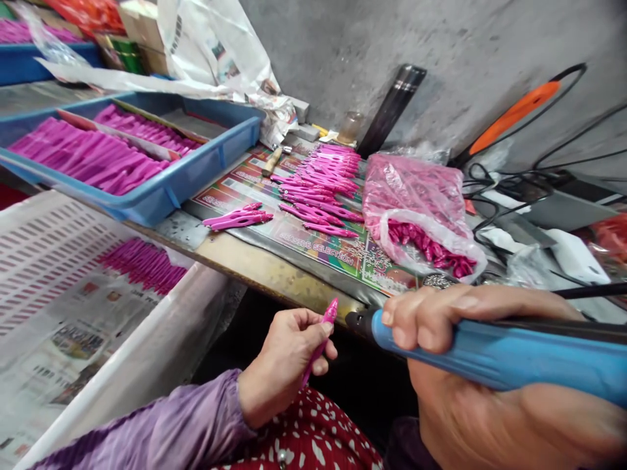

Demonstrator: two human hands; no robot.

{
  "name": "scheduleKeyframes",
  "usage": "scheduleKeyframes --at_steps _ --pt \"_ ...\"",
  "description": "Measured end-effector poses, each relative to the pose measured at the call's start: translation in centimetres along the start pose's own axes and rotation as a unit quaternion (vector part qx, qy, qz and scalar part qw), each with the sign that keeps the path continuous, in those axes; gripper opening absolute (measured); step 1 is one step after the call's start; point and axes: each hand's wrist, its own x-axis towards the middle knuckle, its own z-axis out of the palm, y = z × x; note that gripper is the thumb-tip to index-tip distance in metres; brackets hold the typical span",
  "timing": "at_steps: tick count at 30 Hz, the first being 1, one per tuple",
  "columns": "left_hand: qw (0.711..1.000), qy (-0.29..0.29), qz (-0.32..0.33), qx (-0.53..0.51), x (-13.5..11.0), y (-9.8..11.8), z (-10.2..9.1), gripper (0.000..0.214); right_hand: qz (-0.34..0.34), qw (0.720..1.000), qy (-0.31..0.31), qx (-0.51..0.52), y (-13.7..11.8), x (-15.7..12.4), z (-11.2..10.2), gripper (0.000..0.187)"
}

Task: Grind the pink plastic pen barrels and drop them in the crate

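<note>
My left hand (281, 356) pinches a slim, pen-shaped pink plastic piece (332, 310), its pointed tip up and its lower end partly behind my fingers. My right hand (455, 405) wraps around a blue electric screwdriver (529, 352) with a black nose. The nose points left, close to the pink piece's tip but apart from it. Beyond my hands, a row of similar pink pieces (323, 176) lies on a printed mat (313, 248). A smaller bunch of pink pieces (238, 217) lies to its left. Tiny silvery parts (377, 261) are scattered over the mat's right side.
A blue divided tray (215, 153) of pink pieces stands at left, above a paper-lined crate (142, 339). An open plastic bag (416, 196) of pink parts sits at right. Cables (490, 189), a black cylinder (394, 108) and an orange-handled tool (514, 117) are by the wall.
</note>
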Motion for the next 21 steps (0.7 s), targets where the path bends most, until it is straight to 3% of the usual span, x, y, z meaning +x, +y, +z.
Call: scheduleKeyframes --at_steps 6,10,15,21 --pt "1.000 0.006 0.013 0.001 0.1 -0.3 0.1 0.045 0.006 0.997 0.070 -0.033 -0.1 0.1 0.5 0.034" --pt "1.000 0.003 0.014 0.005 0.1 -0.4 0.1 0.043 0.006 1.000 0.004 -0.029 0.0 0.1 0.1 0.034" --pt "1.000 0.004 0.015 0.006 -0.1 -0.4 0.1 0.040 0.029 0.991 0.115 -0.058 -0.5 0.1 1.3 0.036" --pt "1.000 0.005 0.011 0.005 -0.1 -0.3 0.2 0.039 0.050 0.992 0.109 -0.027 -0.4 -0.1 0.8 0.032"
